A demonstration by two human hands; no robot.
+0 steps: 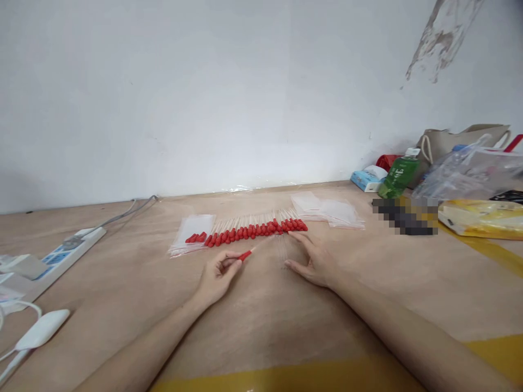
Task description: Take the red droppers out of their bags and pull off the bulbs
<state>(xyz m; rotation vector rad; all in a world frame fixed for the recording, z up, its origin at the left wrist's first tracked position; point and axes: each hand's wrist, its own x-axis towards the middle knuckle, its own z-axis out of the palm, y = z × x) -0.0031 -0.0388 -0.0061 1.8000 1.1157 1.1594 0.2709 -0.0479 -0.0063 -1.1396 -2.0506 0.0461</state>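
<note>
A row of several thin clear droppers with red bulbs [253, 230] lies across the tan table top [261, 321]. My left hand [218, 275] pinches one red-bulbed dropper [246, 254] by its bulb, the clear tube pointing right. My right hand [312, 261] rests on its edge with fingers spread, near the right end of the row; something thin and clear seems to lie between thumb and fingers. A small clear bag [192, 233] with a few red-bulbed droppers in it lies at the row's left end.
A stack of clear zip bags [329, 211] lies right of the row. A power strip [61, 256] and a white adapter [43, 328] are at left. At right stand a green bottle [398, 177], a tissue pack [365, 179], plastic bags and a yellow packet [486, 218].
</note>
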